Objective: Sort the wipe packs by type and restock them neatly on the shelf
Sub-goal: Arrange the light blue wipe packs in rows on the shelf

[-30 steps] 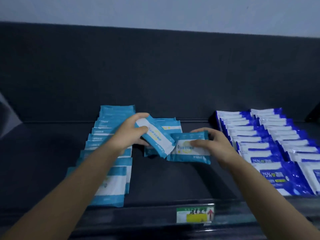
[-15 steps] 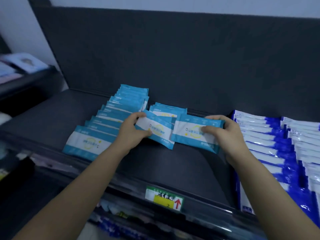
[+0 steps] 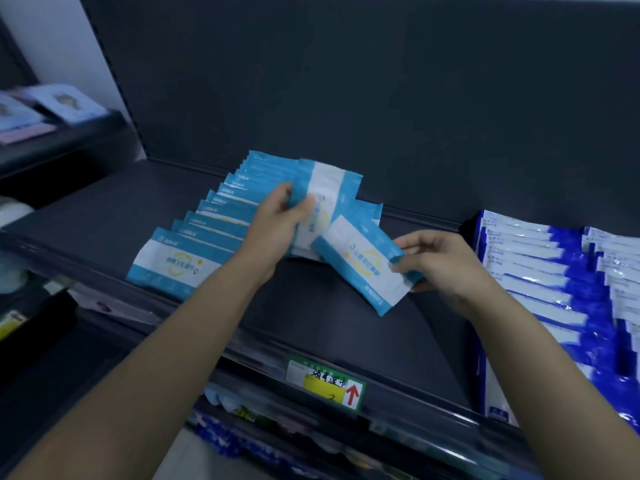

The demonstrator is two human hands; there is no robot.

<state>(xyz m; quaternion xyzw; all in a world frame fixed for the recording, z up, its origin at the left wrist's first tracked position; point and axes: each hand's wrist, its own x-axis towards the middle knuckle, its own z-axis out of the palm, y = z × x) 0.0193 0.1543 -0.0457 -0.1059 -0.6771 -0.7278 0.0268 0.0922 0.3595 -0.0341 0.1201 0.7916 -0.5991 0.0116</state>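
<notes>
Clamping curled fingers [image 3: 281, 191], left hand [image 3: 273, 226] holds upright pack [image 3: 329, 188]; right hand [image 3: 441, 266] pinches tilted pack [image 3: 360, 268].

The scene was dim and cool, with a bluish cast over everything. The light was soft and diffuse; the dark back panel [image 3: 381, 81] swallowed most of it and the shelf deck [image 3: 311, 334] lay in murky shadow. Small glints of glare showed on the glossy dark-blue wipe packs [image 3: 540, 271] at right. The raised light-blue pack [image 3: 329, 188] in the left hand [image 3: 277, 220] was smeared by motion blur, while the print on the tilted light-blue pack [image 3: 363, 265] in the right hand [image 3: 443, 265] showed more clearly. The packets [image 3: 45, 109] on the neighbouring shelf at far left were soft, and straight edges bowed toward the frame borders
</notes>
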